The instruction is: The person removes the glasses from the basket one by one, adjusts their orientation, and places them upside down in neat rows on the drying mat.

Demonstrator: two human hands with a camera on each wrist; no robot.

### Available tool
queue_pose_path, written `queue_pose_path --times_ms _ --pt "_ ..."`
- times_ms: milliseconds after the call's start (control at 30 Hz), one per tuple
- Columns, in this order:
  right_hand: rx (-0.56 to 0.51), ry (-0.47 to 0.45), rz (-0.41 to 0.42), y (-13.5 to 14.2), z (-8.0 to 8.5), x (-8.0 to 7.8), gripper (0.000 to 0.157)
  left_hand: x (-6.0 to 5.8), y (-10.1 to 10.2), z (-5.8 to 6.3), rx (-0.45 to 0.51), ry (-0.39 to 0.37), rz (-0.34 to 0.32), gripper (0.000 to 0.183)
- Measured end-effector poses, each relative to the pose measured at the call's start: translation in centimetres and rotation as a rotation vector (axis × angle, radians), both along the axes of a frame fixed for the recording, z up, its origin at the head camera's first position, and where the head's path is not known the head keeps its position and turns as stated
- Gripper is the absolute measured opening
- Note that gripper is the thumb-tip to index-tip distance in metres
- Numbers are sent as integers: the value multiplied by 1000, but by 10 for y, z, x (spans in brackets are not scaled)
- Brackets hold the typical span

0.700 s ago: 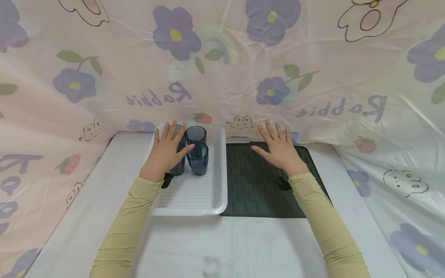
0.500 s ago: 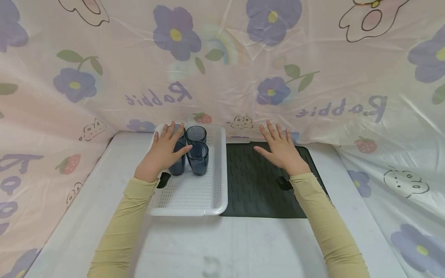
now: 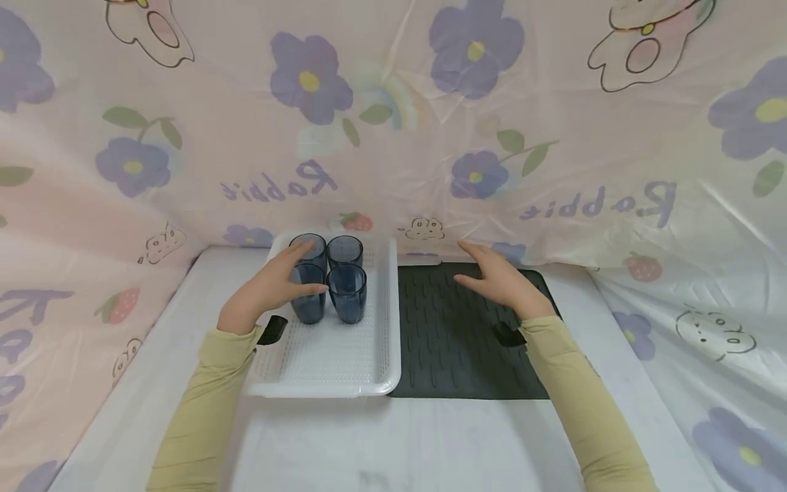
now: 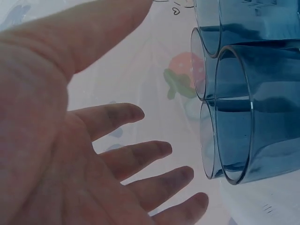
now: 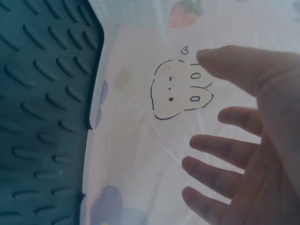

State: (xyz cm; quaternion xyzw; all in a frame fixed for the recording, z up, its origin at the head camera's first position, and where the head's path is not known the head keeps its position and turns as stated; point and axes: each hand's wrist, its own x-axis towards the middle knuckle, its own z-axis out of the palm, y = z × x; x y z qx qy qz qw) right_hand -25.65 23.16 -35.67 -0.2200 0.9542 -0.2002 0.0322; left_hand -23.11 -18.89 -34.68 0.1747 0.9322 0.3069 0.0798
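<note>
Several blue-tinted clear glasses point(image 3: 348, 295) stand upright, close together, in the back of a white perforated tray point(image 3: 332, 362). My left hand point(image 3: 270, 283) is over the tray's left side, with its thumb across the near-left glass point(image 3: 309, 304) in the head view. In the left wrist view the fingers are spread and nothing is held, while the glass rims point(image 4: 234, 112) lie to the right of the fingertips. My right hand point(image 3: 501, 280) hovers over a dark ridged mat point(image 3: 443, 342), its fingers extended, with nothing in it.
The tray and the mat sit side by side on a white tabletop point(image 3: 393, 444), the tray's right wall point(image 3: 393, 321) along the mat's left edge. A patterned curtain point(image 3: 381, 150) with flowers and rabbits hangs close behind them and along both sides.
My left hand has shifted left and turned to face the glasses side-on. The right hand has turned palm inward, slightly to the right. The head view has tipped up slightly.
</note>
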Motion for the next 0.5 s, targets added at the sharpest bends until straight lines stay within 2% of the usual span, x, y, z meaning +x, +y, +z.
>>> queue_pose_path --times_ms 167,367,500 --pt "-138 -65 37 3 -1 2 75 3 -6 -5 25 6 13 98" --pt "-325 -186 4 8 0 4 70 2 -8 -6 17 8 21 97" --pt "-419 -224 7 11 -1 5 65 0 -8 -8 7 -14 29 100"
